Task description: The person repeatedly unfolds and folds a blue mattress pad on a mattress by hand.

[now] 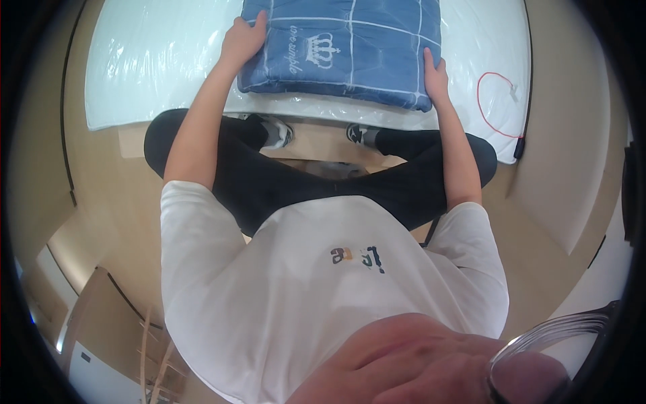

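Observation:
A thick blue folded quilt (383,57) with white grid lines and a white crown print lies in front of me, its far end cut off by the upper edge. My left hand (246,42) grips its left side, thumb up along the border. On the opposite side, my right hand (436,75) holds the right edge near the close corner. Some fingers of both hands are hidden by the quilt's sides. Under it is a white mattress (158,64) in shiny clear plastic.
A thin red cord (479,101) with a small pale tag curves over the mattress at the right. My knees are spread at the mattress's near edge, with my shoes (361,135) between them. A wooden rack-like frame (158,357) stands at the lower left.

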### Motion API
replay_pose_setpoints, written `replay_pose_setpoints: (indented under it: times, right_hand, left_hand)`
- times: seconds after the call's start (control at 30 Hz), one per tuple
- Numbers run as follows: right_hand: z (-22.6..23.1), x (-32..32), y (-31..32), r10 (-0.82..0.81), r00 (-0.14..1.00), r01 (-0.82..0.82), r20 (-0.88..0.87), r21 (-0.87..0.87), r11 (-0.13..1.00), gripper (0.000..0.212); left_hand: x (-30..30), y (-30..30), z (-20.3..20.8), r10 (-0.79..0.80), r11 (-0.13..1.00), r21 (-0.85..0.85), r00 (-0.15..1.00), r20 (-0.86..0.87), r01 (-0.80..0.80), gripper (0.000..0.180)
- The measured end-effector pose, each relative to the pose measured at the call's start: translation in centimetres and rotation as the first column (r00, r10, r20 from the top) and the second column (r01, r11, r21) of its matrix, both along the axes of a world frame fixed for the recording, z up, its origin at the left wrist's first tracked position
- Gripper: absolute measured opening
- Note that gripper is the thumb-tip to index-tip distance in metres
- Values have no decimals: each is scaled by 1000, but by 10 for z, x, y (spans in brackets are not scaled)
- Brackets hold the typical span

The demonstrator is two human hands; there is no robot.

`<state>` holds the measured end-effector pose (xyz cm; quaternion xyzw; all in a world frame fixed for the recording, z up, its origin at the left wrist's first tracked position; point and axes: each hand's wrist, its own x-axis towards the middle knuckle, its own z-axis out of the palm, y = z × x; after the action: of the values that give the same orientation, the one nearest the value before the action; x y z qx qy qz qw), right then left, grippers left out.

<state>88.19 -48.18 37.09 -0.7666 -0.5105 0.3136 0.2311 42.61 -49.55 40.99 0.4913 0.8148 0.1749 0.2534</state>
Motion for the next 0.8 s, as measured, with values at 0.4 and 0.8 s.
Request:
replay_pose_setpoints:
  times: [0.4,0.8]
  right_hand:
    - [-9,-4,-7,56,998,-56,-34,12,998,90]
    - [54,-84,-39,411,745,-659,526,478,581,77]
  left_hand:
    - [-8,-21,6,-9,965,259,998,-69,27,51]
    - [-47,14,-35,-114,992,-58,993,-34,112,106]
